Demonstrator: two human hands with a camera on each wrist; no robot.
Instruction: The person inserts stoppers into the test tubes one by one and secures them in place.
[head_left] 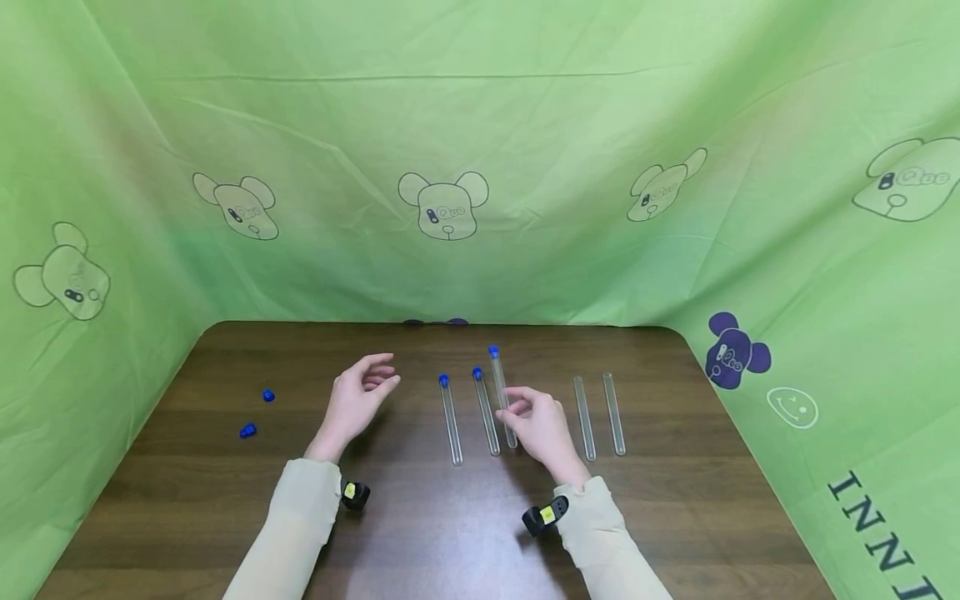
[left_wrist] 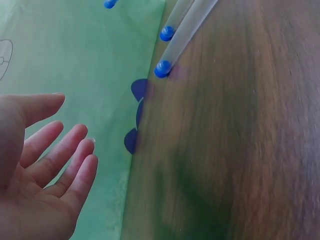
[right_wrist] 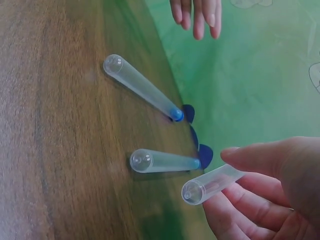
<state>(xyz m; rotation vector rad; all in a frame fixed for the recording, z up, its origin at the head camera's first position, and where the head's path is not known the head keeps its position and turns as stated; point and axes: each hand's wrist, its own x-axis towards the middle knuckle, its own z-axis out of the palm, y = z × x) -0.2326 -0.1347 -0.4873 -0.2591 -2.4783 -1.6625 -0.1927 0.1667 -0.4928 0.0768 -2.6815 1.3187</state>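
My right hand pinches a clear test tube between thumb and fingers. A blue stopper sits in that tube's far end, and its rounded end points toward me. Left of it lie two more stoppered tubes, the nearer tube and the farther tube, side by side on the table. My left hand hovers to the left of the tubes, fingers spread and relaxed, with nothing in it. In the left wrist view, its palm and fingers show bare.
Two tubes without stoppers, an inner tube and an outer tube, lie right of my right hand. Two loose blue stoppers, a far stopper and a near stopper, lie at the left of the wooden table. A green curtain surrounds it.
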